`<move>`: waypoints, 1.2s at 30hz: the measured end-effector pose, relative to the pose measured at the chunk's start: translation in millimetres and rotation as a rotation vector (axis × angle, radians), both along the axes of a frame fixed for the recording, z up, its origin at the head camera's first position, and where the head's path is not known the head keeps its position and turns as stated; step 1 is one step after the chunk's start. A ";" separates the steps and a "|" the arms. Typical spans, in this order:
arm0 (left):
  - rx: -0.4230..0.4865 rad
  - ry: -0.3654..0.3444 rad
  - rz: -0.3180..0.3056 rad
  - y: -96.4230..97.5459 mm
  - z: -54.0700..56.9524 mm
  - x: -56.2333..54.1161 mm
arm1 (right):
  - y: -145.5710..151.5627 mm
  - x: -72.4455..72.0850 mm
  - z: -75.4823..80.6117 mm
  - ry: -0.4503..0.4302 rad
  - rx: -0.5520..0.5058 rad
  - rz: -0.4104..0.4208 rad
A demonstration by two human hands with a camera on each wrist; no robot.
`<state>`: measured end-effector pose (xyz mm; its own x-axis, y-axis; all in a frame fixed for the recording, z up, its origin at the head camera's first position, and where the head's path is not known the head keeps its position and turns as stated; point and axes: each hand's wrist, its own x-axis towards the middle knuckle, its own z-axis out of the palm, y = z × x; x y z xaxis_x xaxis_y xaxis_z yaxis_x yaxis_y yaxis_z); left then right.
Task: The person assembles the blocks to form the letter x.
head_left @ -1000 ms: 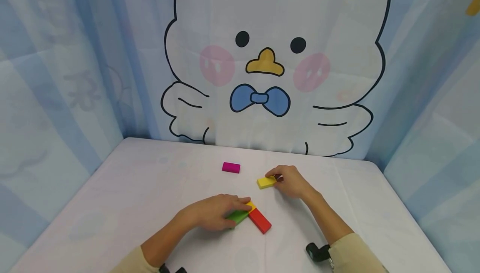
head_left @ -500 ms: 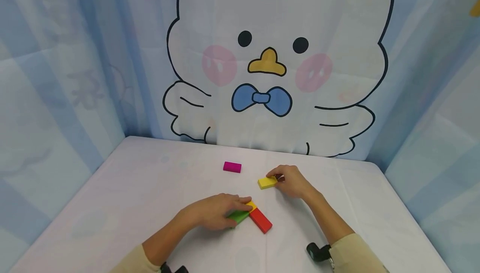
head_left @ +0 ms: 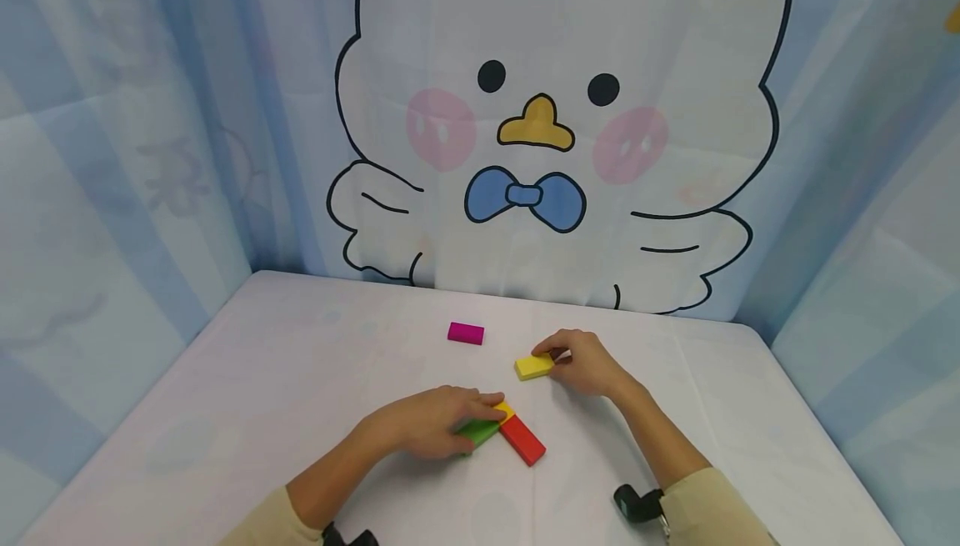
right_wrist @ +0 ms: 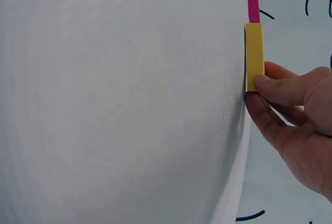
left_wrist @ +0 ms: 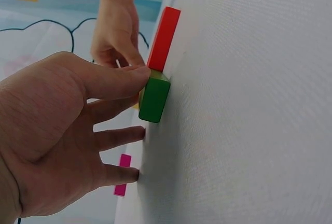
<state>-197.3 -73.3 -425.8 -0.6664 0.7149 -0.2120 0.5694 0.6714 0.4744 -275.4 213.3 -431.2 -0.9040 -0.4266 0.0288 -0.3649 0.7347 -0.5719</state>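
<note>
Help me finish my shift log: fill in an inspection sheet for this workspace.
Surface: pale tablecloth, faint creases.
Job's things: green block; red block touching a small orange-yellow piece; yellow block apart from these.
Clutter: magenta block, lying apart toward the far side.
Left hand: thumb and fingers hold the green block.
Right hand: pinches the yellow block by one end.
Cables: nothing seen.
Surroundings: blue-and-white curtains; cartoon bird backdrop behind.

behind the left hand point(head_left: 438, 423), one block point(head_left: 466, 333) lies on the table point(head_left: 337, 354).
</note>
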 end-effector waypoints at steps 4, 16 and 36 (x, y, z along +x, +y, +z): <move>-0.001 -0.006 0.004 0.0 0.6 0.6 | 1.2 0.2 0.4 -0.019 -0.001 -0.014; -0.006 -0.015 0.016 0.7 0.0 0.3 | 4.6 5.3 0.5 -0.059 -0.034 0.041; 0.000 -0.034 0.032 1.7 -0.1 0.0 | -0.6 16.7 6.4 -0.109 -0.048 0.079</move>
<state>-197.3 -71.5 -426.0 -0.6814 0.6932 -0.2349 0.5311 0.6891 0.4930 -258.7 212.8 -424.9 -0.8664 -0.4973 -0.0451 -0.3548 0.6767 -0.6452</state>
